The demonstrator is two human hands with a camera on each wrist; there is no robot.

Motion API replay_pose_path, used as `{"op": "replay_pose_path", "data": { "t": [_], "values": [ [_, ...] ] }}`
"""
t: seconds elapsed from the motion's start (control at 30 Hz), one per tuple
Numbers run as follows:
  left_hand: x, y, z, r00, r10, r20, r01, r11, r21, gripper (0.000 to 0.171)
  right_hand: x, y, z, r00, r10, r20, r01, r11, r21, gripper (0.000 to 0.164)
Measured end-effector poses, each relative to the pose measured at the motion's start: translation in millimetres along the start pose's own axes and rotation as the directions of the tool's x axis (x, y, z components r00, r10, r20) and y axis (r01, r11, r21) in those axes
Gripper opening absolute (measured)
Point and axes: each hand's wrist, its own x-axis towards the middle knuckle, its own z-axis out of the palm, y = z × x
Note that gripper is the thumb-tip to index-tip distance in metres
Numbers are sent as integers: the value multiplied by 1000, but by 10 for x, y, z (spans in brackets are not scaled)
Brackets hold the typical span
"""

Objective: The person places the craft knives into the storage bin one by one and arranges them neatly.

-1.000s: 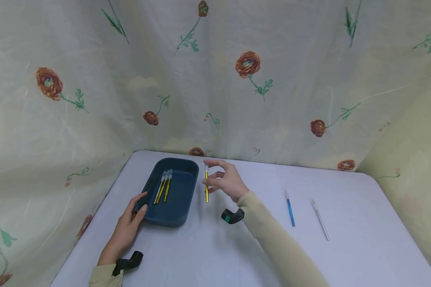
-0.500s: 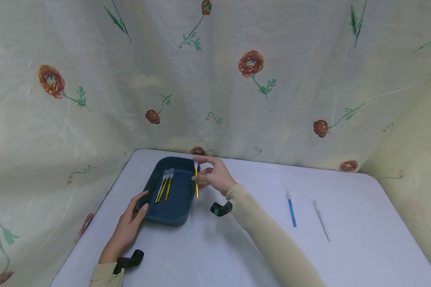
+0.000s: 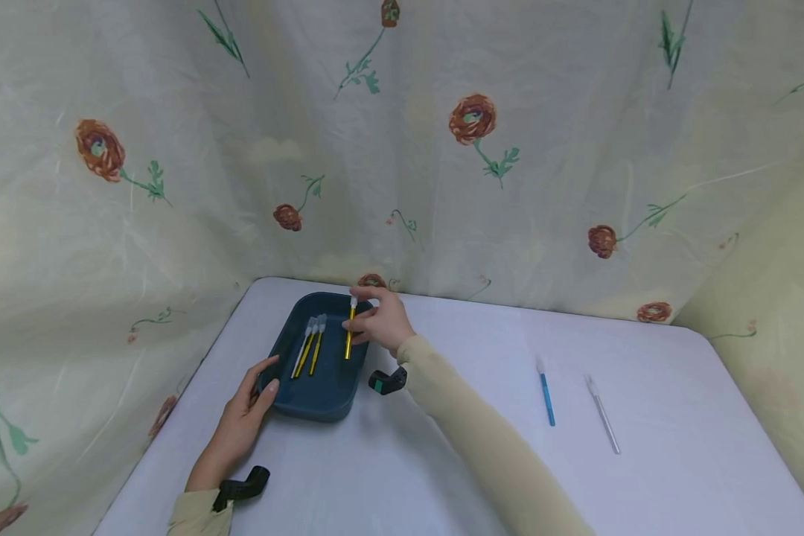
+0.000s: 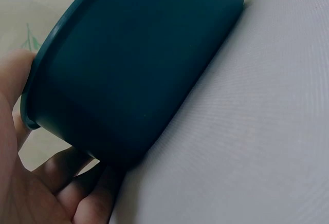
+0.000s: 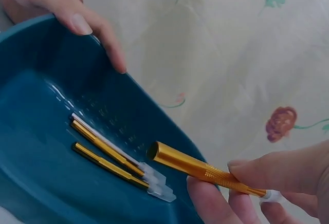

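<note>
My right hand [image 3: 386, 321] pinches a gold craft knife [image 3: 349, 342] with a knurled handle over the right part of a dark blue tray [image 3: 324, 394]. In the right wrist view, the held knife's handle end [image 5: 177, 160] points toward the tray's inside, and its other end is partly hidden by my fingers. My left hand [image 3: 236, 428] grips the tray's near left side, thumb at the rim and fingers against the outer wall [image 4: 128, 75]. Inside lie two gold craft knives [image 5: 110, 165] and a silver one [image 3: 298, 359] side by side, their clear caps toward the far end.
On the white table [image 3: 442, 476], to the right, lie a blue craft knife [image 3: 547, 400] and a silver craft knife [image 3: 604, 417], both capped. A flowered curtain [image 3: 402, 149] hangs behind the table. Each wrist wears a black camera mount [image 3: 241, 487].
My right hand has carried the gold craft knife leftward, from beside the tray to over its inside. My left hand keeps its grip on the tray.
</note>
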Motion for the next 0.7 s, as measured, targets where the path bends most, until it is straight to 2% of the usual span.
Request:
{"op": "replay_pose_path", "data": {
  "t": [0.4, 0.7],
  "values": [
    [24, -60, 8, 1000, 10, -12, -10, 1000, 8, 55, 243, 33, 324, 999, 53, 2, -52, 992, -116, 62],
    [25, -64, 5, 1000, 15, -5, -15, 1000, 3, 55, 341, 174, 459, 988, 153, -2, -150, 972, -180, 59]
  ]
}}
